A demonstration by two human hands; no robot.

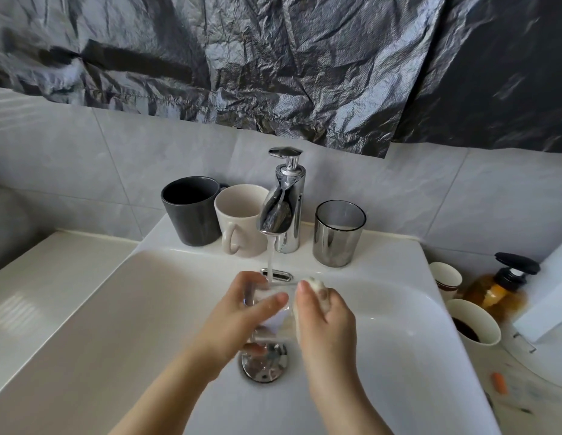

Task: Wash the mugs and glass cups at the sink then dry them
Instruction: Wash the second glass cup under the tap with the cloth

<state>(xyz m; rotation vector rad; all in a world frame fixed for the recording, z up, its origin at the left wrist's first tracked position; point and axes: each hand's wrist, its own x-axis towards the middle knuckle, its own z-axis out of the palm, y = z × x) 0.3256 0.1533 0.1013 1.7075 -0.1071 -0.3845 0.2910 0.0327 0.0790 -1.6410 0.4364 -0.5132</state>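
My left hand (pixel 242 312) grips a clear glass cup (pixel 275 301) over the white sink (pixel 147 309), under the stream running from the chrome tap (pixel 281 208). My right hand (pixel 326 315) presses against the cup's right side with foam and something pale, perhaps a sponge (pixel 317 285), at its fingertips. On the ledge behind the basin stand a dark grey mug (pixel 191 211), a cream mug (pixel 240 221) and a smoky mirrored glass cup (pixel 337 233). The chrome drain (pixel 264 364) lies below the held cup.
At the right on the counter stand two pale cups (pixel 446 277) (pixel 474 321), one holding dark liquid, and an amber soap bottle (pixel 499 291) with a black pump. A white box (pixel 543 302) and a small orange object (pixel 499 383) lie further right. Black plastic sheeting (pixel 273 64) covers the wall.
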